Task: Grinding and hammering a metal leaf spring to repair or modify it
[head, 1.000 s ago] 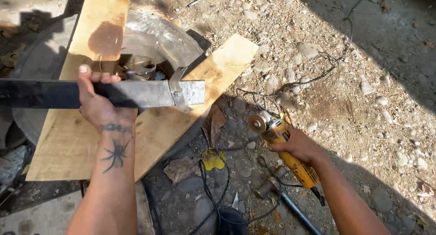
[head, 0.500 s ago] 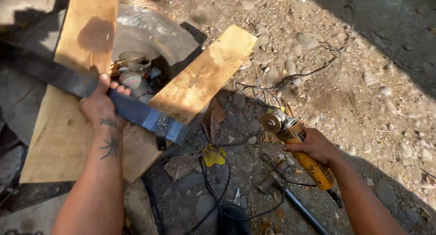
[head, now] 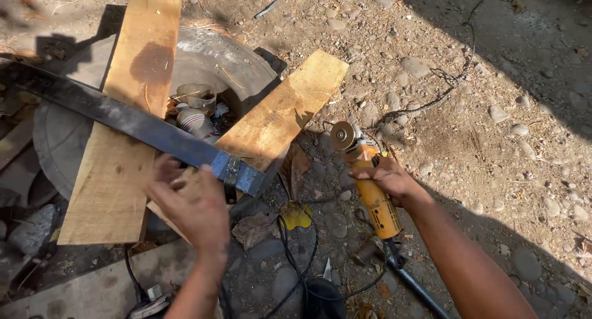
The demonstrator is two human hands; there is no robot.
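Head cam, looking down at stony ground w/ boards. L hand (head: 191, 205) sits low centre, seen from the back, fingers (head: 161, 171) spread fairly wide and curled toward the long dark metal bar (head: 132, 123); fingertips are at the bar's lower edge near its bluish end, but can't tell if they actually grip it or just rest against it. The bar runs diagonally from upper left down to centre, lying across the wide wooden plank (head: 120, 140) and ending over the lower part of the second plank (head: 280, 109), w/ a small metal clamp (head: 230, 174) wrapped round it close to that end. R hand (head: 387, 177) is closed round the body of a yellow angle grinder (head: 370, 183), held off the ground to the right of the planks, disc (head: 343, 135) pointing up and away, well apart from the bar. Grinder's black cord (head: 296, 257) loops over the dirt below, btwn the two arms. Under the planks sits a round grey metal disc-shaped piece (head: 213, 57), w/ a couple of small cup-like objects (head: 194, 118) in the gap btwn the boards. A dry leaf (head: 295, 215), yellow, lies by the cord. Strong sun, hard shadows at the top right corner.
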